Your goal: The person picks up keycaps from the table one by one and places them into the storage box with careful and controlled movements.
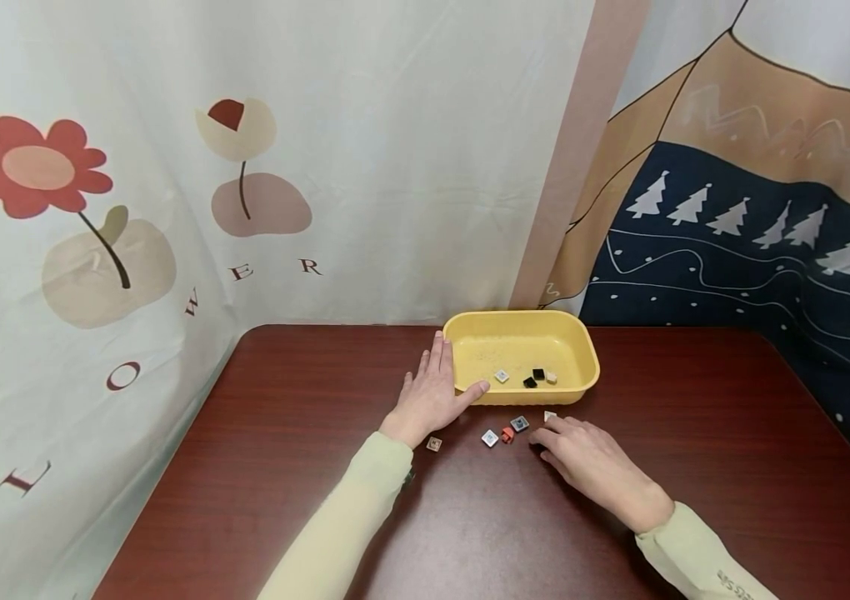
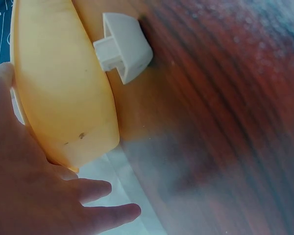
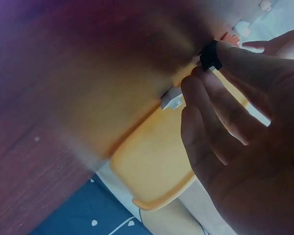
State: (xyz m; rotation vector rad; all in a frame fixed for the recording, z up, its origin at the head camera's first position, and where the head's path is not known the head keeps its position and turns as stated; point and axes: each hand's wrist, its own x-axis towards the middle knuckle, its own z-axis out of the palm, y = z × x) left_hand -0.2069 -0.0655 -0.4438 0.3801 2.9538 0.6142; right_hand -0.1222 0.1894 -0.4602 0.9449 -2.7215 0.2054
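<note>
My left hand (image 1: 428, 398) lies along the left side of a yellow plastic tray (image 1: 586, 350), its fingers straight and the thumb over the front rim. Just in front of the tray my right hand (image 1: 592, 462) reaches in from the right, fingers loosely bent. Its fingertips are right beside a dark keycap (image 1: 519, 423), which the thumb overlaps in the right wrist view. Behind these fingers sits a white keycap (image 1: 549, 415). An orange-red keycap (image 1: 507, 435) and a pale keycap (image 1: 489, 437) lie to the left of the dark one. By the left wrist is a beige keycap (image 1: 434, 444).
Inside the tray are a white keycap (image 1: 502, 376), two black keycaps (image 1: 538, 374) and a cream keycap (image 1: 551, 378). The brown table (image 1: 320, 392) ends at a printed curtain (image 1: 395, 167) close behind the tray.
</note>
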